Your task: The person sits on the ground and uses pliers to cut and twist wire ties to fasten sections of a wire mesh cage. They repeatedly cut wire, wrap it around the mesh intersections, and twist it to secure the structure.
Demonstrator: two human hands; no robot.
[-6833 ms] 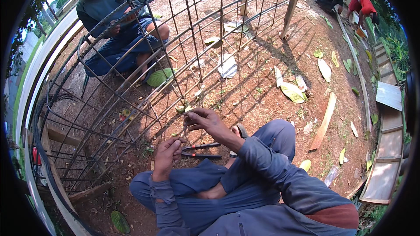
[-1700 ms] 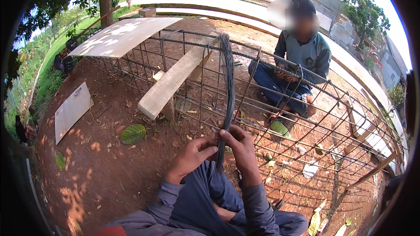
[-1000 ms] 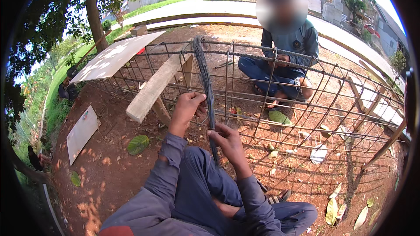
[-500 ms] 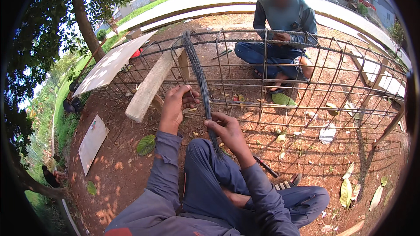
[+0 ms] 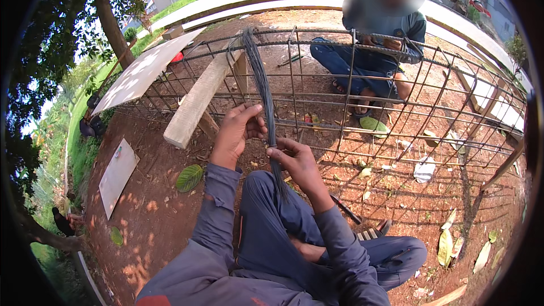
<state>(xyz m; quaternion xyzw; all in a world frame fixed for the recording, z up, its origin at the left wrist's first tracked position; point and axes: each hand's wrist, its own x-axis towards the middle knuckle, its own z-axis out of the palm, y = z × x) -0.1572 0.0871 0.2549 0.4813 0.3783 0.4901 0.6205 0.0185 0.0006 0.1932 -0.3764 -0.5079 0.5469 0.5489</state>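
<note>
A long bundle of thin dark binding wire (image 5: 262, 82) hangs over the top bar of a rebar cage (image 5: 317, 90) and slants down towards my raised knee. My right hand (image 5: 296, 161) is closed around its lower part, thumb across the strands. Just left of the bundle, my left hand (image 5: 238, 133) is closed, thumb and fingers pinched. A fine strand of wire seems to run from that pinch to the bundle, though it barely shows now. The loose wire ends reach below my right hand, over my trouser leg.
A wooden beam (image 5: 195, 102) props the cage on the left, beside a pale board (image 5: 144, 68). Across the cage sits another person (image 5: 385, 34), hands near the top bars. A dark-handled tool (image 5: 345, 209) and a sandal (image 5: 374, 231) lie by my right forearm.
My left hand has moved slightly down and closer to the bundle. My right hand stays on the wire. The view has shifted a little, and the other person appears farther right.
</note>
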